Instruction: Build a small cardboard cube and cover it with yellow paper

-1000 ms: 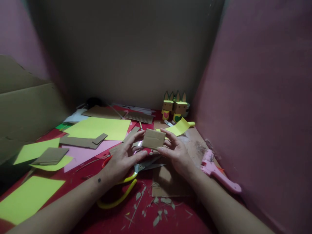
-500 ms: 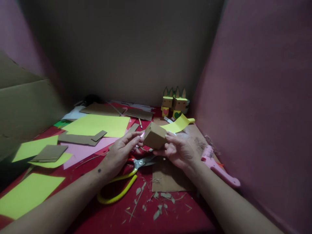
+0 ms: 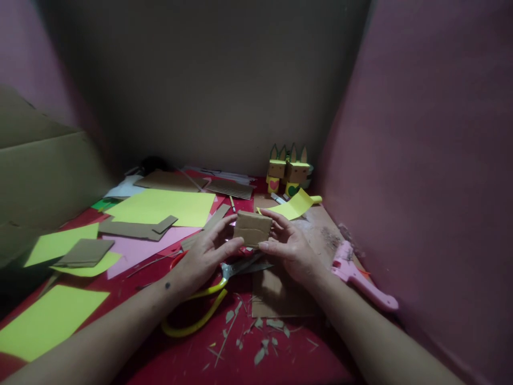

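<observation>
A small brown cardboard box is held between my two hands above the red table, one flat face turned toward me. My left hand grips its left side, thumb at the lower corner and fingers behind. On the opposite side, my right hand closes on it with the thumb low and a finger at the top edge. Beneath the hands lie scissors with yellow and red handles, their blades partly hidden. A flat cardboard piece rests below my right hand.
Yellow sheets, pink paper and cardboard pieces cover the left side. A pink glue gun lies by the right wall. Two cardboard figures with pointed ears stand at the back. Scraps litter the front.
The box has been turned from a corner-on tilt to show a flat, squarish face. My fingers have shifted around its sides, and the view has moved slightly.
</observation>
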The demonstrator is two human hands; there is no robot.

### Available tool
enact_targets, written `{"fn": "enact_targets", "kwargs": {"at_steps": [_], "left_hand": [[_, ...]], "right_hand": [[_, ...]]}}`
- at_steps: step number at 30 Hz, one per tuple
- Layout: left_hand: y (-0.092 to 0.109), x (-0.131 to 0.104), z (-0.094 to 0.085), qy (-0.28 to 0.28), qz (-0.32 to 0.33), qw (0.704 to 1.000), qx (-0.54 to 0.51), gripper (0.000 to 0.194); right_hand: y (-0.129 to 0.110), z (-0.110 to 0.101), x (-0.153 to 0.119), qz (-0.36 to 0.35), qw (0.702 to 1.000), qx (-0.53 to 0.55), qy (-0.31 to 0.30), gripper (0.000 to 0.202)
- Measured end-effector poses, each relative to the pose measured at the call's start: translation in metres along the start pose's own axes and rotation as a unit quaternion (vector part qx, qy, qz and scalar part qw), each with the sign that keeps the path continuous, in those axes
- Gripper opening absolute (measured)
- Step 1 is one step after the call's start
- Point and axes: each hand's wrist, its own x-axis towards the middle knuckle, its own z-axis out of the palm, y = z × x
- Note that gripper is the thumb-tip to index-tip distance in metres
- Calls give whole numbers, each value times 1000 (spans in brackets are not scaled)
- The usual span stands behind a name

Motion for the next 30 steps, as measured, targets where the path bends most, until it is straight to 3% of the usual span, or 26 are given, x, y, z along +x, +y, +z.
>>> {"fn": "enact_targets", "kwargs": {"at_steps": [11,21,26,30], "left_hand": [[0,-1,-1,16,-9,1000,12,84],[0,0,0,48,-28,998,-43,83],[5,-1,-4,89,-61,994,-28,64],[12,0,-5,129,-44,991,8,45]], "right_hand": [[-1,-1,0,18,1000,13,0,69],[-5,6,-4,38,999,10,6,67],[-6,8,-4,39,999,3,19,65],[-6,7,0,71,996,48,33,57]]}}
